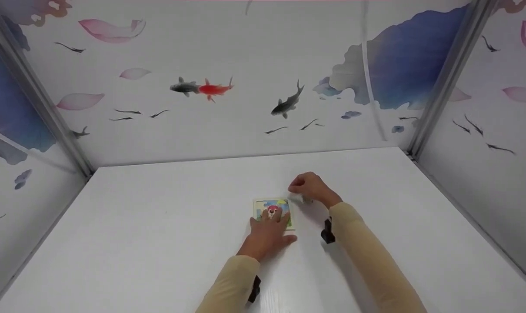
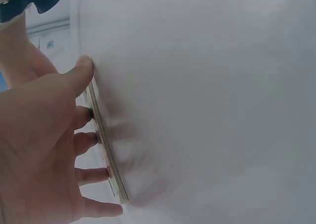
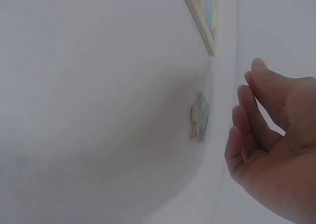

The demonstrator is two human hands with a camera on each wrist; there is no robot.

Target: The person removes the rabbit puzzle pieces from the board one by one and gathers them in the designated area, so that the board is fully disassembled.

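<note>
A small square jigsaw puzzle (image 1: 268, 203) with a pale border and a red-headed cartoon animal lies flat on the white table. My left hand (image 1: 267, 232) rests on its lower part, fingers spread; in the left wrist view the fingertips reach the puzzle's edge (image 2: 109, 152). Raised just beyond the puzzle's upper right corner is my right hand (image 1: 311, 187), its fingers loosely bent with thumb and index close together. Nothing shows between them in the right wrist view. A loose puzzle piece (image 3: 200, 117) lies on the table below that hand, apart from the puzzle.
The white table (image 1: 158, 239) meets a back wall (image 1: 245, 130) printed with fish and petals. Side walls stand left and right, with metal posts (image 1: 437, 82) at the corners. Dark wrist-worn devices (image 1: 328, 232) sit under both sleeves.
</note>
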